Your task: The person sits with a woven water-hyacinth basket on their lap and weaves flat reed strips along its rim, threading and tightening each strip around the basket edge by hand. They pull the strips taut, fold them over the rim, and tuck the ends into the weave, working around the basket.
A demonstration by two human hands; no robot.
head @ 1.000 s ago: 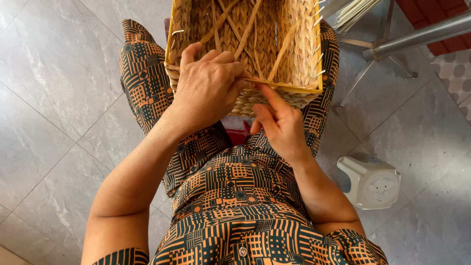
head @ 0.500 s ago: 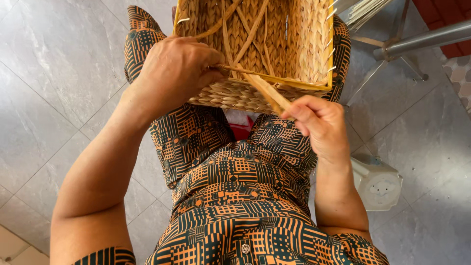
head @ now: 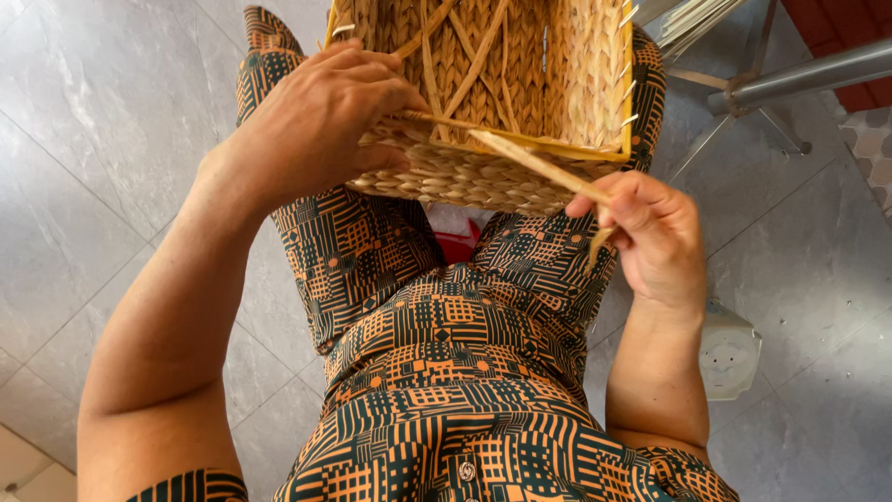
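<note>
A woven straw basket (head: 520, 177) rests on my lap, its open top facing me, with loose flat strands crossing inside. My left hand (head: 316, 125) grips the basket's near left rim, fingers curled over the edge. My right hand (head: 650, 232) pinches a flat straw strand (head: 539, 163) that runs from the near rim out to the lower right; the strand's end pokes below my fingers. I sit in patterned orange and dark green clothing (head: 446, 353).
Grey floor tiles (head: 93, 139) lie all around. A white plastic power strip (head: 729, 349) lies on the floor at my right. A metal frame leg (head: 799, 74) and a bundle of straw strands (head: 697, 23) stand at the upper right. Something red (head: 457, 244) shows between my knees.
My right hand has moved out to the right, drawing the straw strand away from the basket's rim. My left hand has stayed gripping the basket's left edge.
</note>
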